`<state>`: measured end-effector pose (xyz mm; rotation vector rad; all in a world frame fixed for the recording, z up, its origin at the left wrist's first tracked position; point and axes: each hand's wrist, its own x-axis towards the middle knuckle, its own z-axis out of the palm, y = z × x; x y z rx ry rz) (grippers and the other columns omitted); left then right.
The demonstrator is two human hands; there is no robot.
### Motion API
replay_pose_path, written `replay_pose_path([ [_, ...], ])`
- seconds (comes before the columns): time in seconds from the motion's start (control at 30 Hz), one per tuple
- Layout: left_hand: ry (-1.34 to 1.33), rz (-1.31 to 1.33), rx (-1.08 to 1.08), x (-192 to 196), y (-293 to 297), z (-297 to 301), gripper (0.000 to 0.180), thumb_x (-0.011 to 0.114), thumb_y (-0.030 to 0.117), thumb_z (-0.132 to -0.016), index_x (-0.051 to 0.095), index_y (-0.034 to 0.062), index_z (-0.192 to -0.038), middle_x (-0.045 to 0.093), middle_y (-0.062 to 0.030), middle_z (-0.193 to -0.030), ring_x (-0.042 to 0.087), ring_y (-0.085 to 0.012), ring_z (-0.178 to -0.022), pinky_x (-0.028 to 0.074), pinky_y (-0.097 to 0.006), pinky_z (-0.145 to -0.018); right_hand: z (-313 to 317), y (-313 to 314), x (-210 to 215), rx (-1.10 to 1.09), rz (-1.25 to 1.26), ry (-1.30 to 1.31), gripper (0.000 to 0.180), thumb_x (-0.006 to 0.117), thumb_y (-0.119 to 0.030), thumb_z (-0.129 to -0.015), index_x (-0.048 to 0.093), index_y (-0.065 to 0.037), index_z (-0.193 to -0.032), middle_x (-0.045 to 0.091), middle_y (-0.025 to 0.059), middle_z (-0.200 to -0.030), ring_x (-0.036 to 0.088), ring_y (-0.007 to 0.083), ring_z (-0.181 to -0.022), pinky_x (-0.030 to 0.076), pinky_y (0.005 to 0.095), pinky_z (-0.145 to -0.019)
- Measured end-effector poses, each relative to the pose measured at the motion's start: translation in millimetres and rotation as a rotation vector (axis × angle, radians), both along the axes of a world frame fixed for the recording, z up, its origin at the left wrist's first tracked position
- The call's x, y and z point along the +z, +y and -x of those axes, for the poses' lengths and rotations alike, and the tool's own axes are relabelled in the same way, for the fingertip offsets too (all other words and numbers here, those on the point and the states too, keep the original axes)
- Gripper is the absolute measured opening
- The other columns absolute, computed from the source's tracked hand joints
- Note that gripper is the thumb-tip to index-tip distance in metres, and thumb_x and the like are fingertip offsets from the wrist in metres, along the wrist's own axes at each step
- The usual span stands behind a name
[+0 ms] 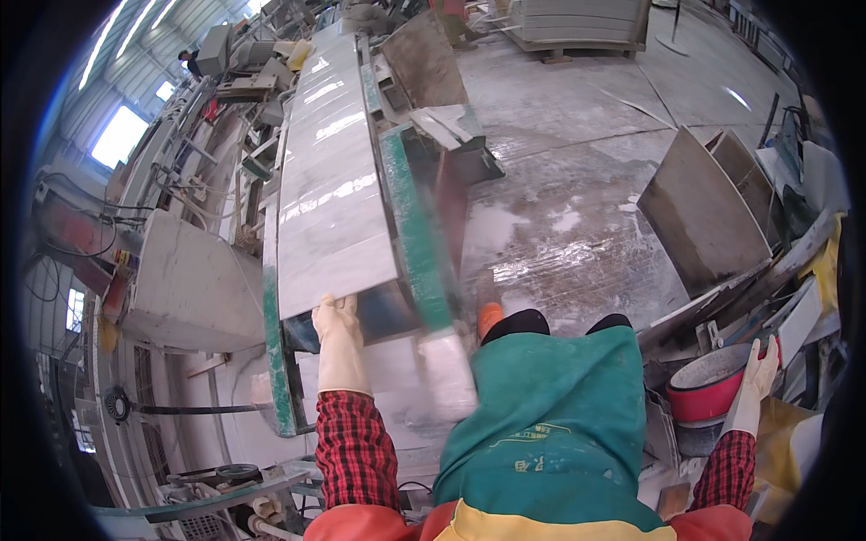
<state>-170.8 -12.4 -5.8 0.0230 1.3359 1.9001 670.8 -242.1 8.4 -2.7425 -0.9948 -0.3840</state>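
Left hand: gloved in cream rubber, its fingers lie over the near edge of the pale slab; thumb and underside are hidden, so I cannot tell whether it is closed on the stone.
Right hand: in a matching glove, thumb and fingers spread apart, beside the rim of the red tub; whether it touches the white panel is unclear.
Pale slab: nearest in a wet, shining row on the roller bed between green side rails; the rollers under it are mostly covered (a dark blue strip shows below its front edge).
White block: at the near end of the right rail, smeared by blur, its material hard to make out.
Green apron: pale yellow printing and a line emblem on the front, small and bent by the lens; it covers most of the legs.
Brown boards: leaning at right, overlapping.
Stacked slabs: on a pallet, cut off above.
Co-worker: far upper left, mostly hidden by machinery.
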Motion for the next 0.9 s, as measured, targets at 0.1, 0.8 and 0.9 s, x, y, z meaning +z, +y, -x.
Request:
replay_pose_path([
  [0.1, -0.026, 0.051, -0.021, -2.7, -4.6, 8.0, 0.032, 0.048, 0.018, -0.1, 0.046, -0.0004, -0.127, 0.062, -0.0135, -0.117, 0.064, -0.028, -0.109, 0.057, -0.036, -0.091, 15.7, 1.4, 4.8, 0.0, -0.007, -0.018, 0.054, 0.057, -0.036, -0.094, 0.048, -0.009, -0.14, 0.052, 0.0124, -0.141, 0.046, 0.0304, -0.131, 0.034, 0.0394, -0.111],
  [0.8, 1.133, -0.164, -0.413, 14.5, -2.9, -110.4, 0.047, 0.056, 0.005, -0.096, 0.043, -0.002, -0.141, 0.052, -0.0188, -0.137, 0.053, -0.0269, -0.125, 0.04, -0.035, -0.109, -1.5, 25.9, 41.8, -0.097, 0.136, -0.362, 0.054, 0.046, -0.035, -0.099, 0.041, -0.008, -0.145, 0.045, 0.0164, -0.145, 0.039, 0.0335, -0.136, 0.03, 0.0443, -0.112],
  [0.9, 1.642, -0.048, -0.72, 43.6, 11.7, -150.1, 0.051, 0.055, 0.003, -0.093, 0.042, -0.0031, -0.142, 0.05, -0.0239, -0.14, 0.051, -0.0363, -0.128, 0.037, -0.04, -0.11, -1.9, 36.2, 59.1, -0.145, 0.209, -0.321, 0.056, 0.039, -0.039, -0.101, 0.039, -0.005, -0.145, 0.04, 0.0192, -0.149, 0.033, 0.0347, -0.139, 0.025, 0.0434, -0.116],
])
